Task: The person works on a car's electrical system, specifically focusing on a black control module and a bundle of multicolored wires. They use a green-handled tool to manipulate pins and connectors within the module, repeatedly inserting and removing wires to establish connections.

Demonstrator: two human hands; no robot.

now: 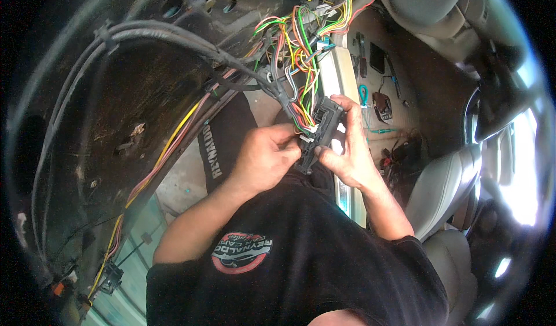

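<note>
A black plastic connector block [329,121] is held up in front of my torso, tilted. My right hand [353,155] grips its right side, with the fingers over the upper end and the thumb against the near part. My left hand [263,157] is closed in a pinch at the block's left edge, beside a small white plug [311,130]; what lies between its fingertips is hidden. A bundle of multicoloured wires [298,65] runs down to the block and the white plug. A thick dark wrapped cable [276,88] joins these wires from the left.
A dark metal panel [98,146] fills the left, with yellow and pink wires [179,130] along its edge. To the right, a pale sill [341,74] borders a floor holding a brown tool [382,106], a teal loop [364,94] and a dark flat rectangle [377,58]. A grey seat [443,190] stands beyond.
</note>
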